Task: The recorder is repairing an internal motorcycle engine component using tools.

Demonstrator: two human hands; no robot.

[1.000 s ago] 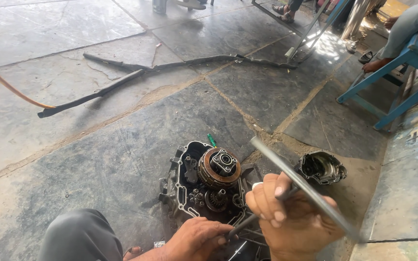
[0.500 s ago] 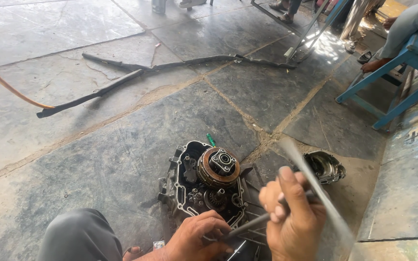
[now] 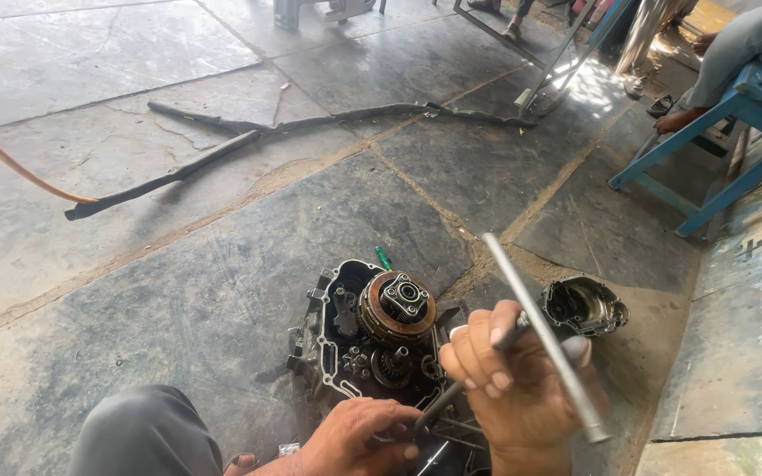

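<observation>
While the left hand [image 3: 359,436] rests low on the opened engine case [image 3: 372,339] on the stone floor [image 3: 178,291], fingers curled about the shaft of a T-handle wrench [image 3: 544,335], the right hand [image 3: 509,388] grips the wrench's crossbar. With the side cover [image 3: 584,306] already off beside it and the clutch [image 3: 397,307] exposed, dismantling looks partway done. Its tip is hidden.

I see one open engine [image 3: 372,344]; one engine cover [image 3: 586,306]; one metal bar [image 3: 544,335]; one blue stool [image 3: 725,132]; my two hands.
</observation>
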